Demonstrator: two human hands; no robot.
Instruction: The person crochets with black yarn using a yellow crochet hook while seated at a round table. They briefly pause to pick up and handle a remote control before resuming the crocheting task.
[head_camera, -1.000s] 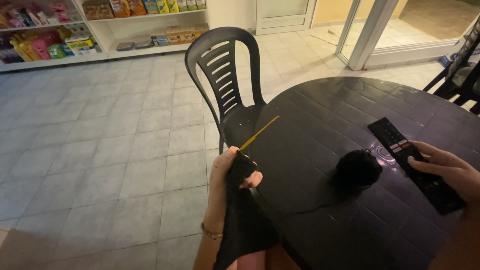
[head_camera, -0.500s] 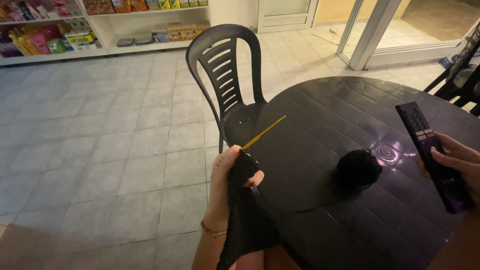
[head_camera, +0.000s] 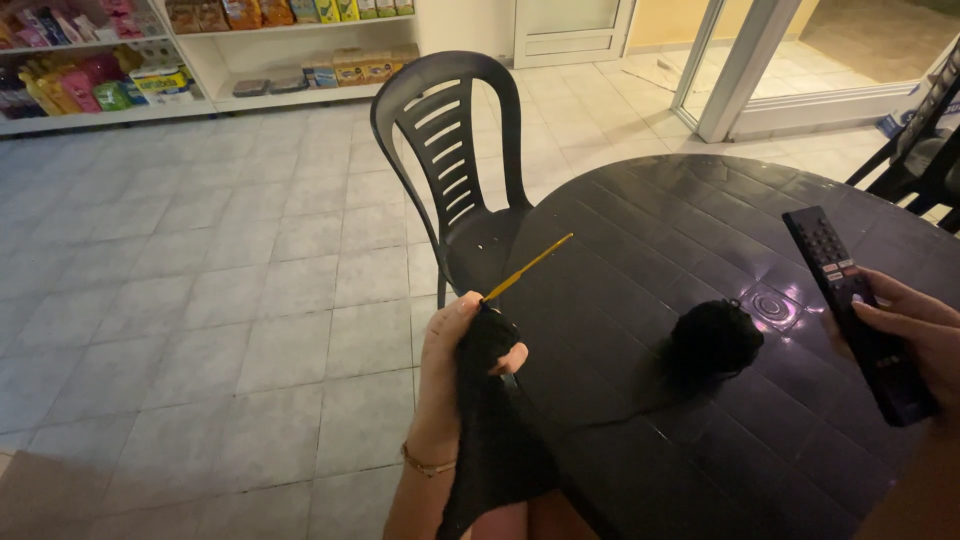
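Black knitted cloth (head_camera: 495, 430) hangs limp (yellow hook (head_camera: 527, 267) angled up); remote (head_camera: 858, 312) held tilted.

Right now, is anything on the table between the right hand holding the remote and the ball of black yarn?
Nothing visible. The right hand holds the remote above the table; only bare tabletop lies between it and the black yarn ball.

A small shop is showing here: shelves (head_camera: 200, 50) at 11 o'clock are holding bright packaged snacks, a tiled floor (head_camera: 200, 270) is spreading wide, and glass doors (head_camera: 800, 50) are standing at 1 o'clock.
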